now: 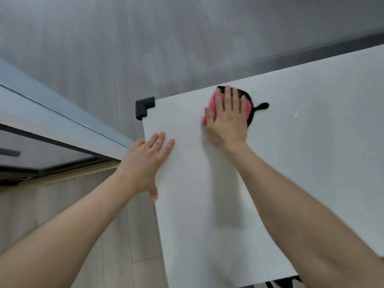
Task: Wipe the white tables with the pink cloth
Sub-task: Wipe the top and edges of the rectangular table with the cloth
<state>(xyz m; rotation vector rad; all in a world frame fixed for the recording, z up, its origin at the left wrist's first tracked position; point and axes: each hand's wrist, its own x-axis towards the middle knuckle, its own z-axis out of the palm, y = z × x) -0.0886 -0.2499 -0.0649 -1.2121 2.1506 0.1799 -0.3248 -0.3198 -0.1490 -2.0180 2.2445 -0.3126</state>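
A white table point(301, 152) fills the right half of the head view. Near its far edge lies the pink cloth point(212, 101) with black trim and a black loop sticking out to the right. My right hand point(227, 117) presses flat on the cloth with straight fingers and covers most of it. At the table's left edge my left hand point(145, 163) rests flat on the top, fingers straight, holding nothing.
A black corner guard point(143, 107) caps the table's far left corner. Small white specks point(296, 113) lie on the table right of the cloth. A grey sliding door frame point(62, 121) runs along the left. Wood-look floor point(104, 225) lies below.
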